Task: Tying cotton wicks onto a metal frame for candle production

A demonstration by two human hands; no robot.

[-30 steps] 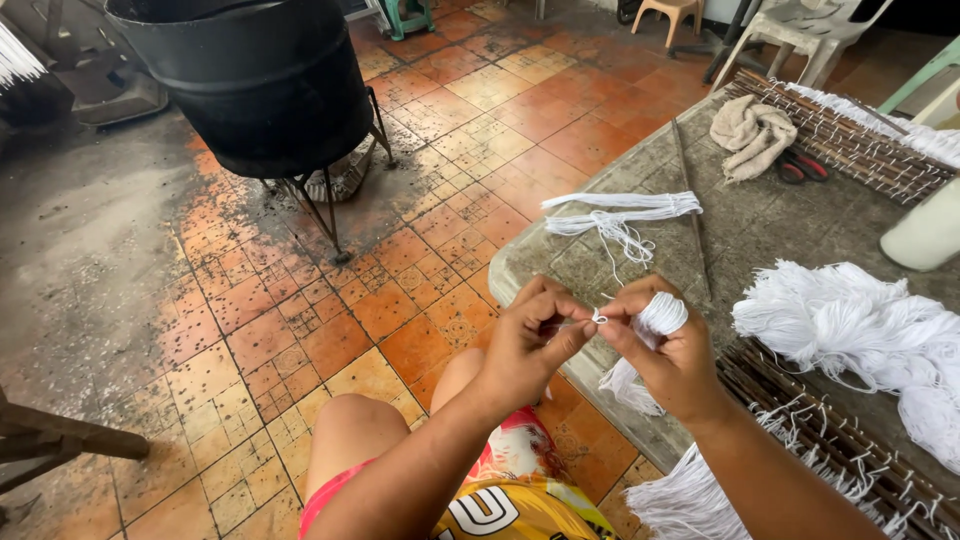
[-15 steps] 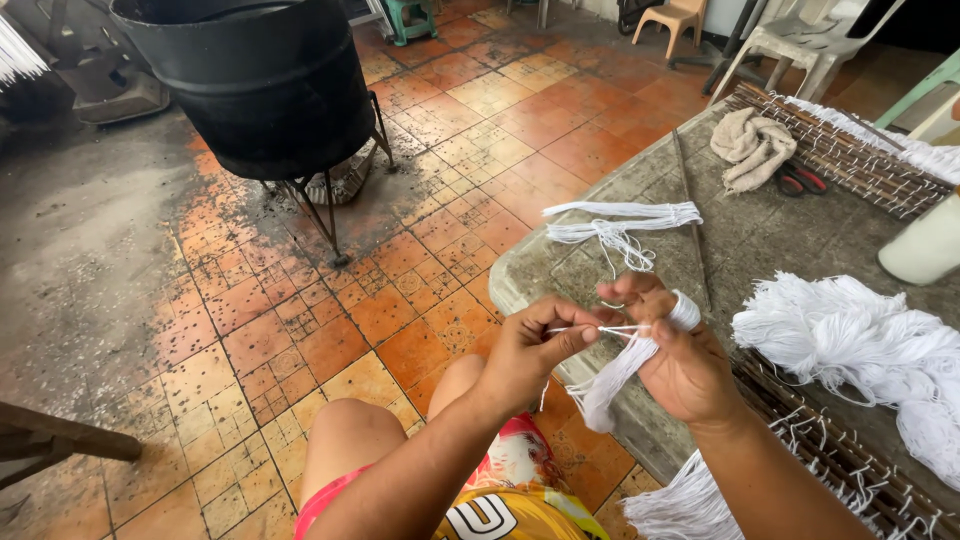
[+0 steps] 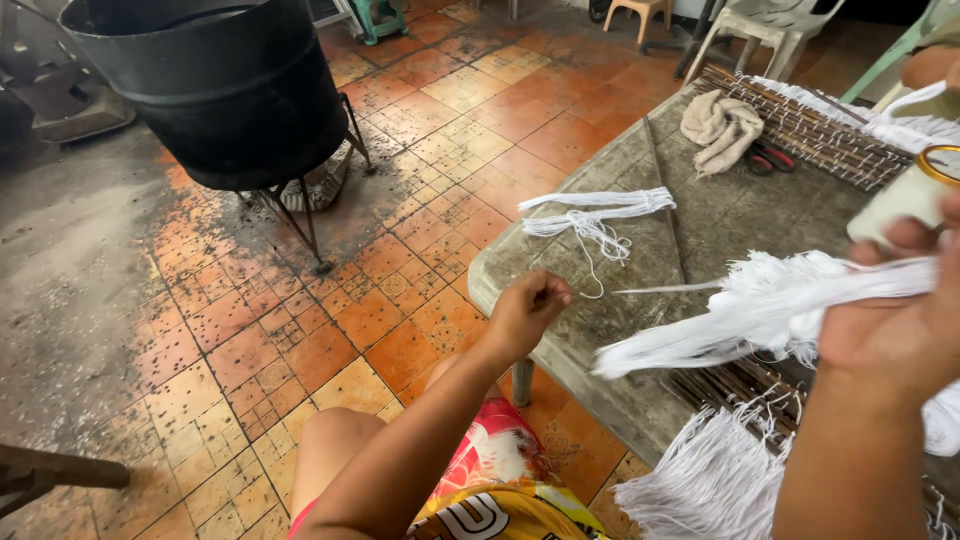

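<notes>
Our right hand (image 3: 890,335) grips a soft, light white thread bundle (image 3: 745,320) above the worktop (image 3: 740,215); our left hand (image 3: 525,312) pinches its thin strand (image 3: 665,289). It looks limp, best held mid-bundle.

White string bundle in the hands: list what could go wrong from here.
1. The thin white strand is stretched taut between the left hand and the white string bundle gripped by the right hand; it may snap or slip free.
2. The bundle's loose end hangs past the grey table edge and could snag on the brown stick mat.
</notes>
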